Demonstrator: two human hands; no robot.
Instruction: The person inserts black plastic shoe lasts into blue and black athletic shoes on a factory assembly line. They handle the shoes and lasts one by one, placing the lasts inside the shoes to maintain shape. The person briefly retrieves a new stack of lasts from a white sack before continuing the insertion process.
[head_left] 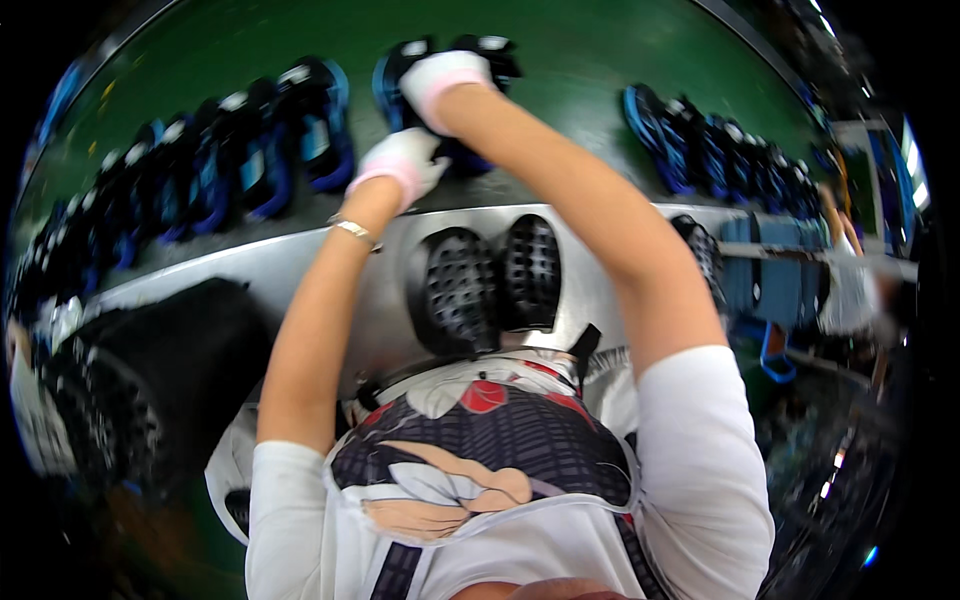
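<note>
Both my hands wear white gloves with pink cuffs and reach over a pair of black and blue shoes at the upper middle, on the green surface. My left hand is at the near heel end, its fingers bent around the shoe's edge. Farther out, my right hand lies over the upper part of the pair, closed on it; its fingertips are mostly hidden. The gloves are slightly blurred. Nearer to me, two black shoe-shaped pieces with studded faces, one left and one right, lie on the metal ledge.
Black and blue shoes stand in a long row at the left, with another row at the right. The metal ledge runs in front of me. A bulky black bundle is at the lower left. Blue crates and another person are at the right.
</note>
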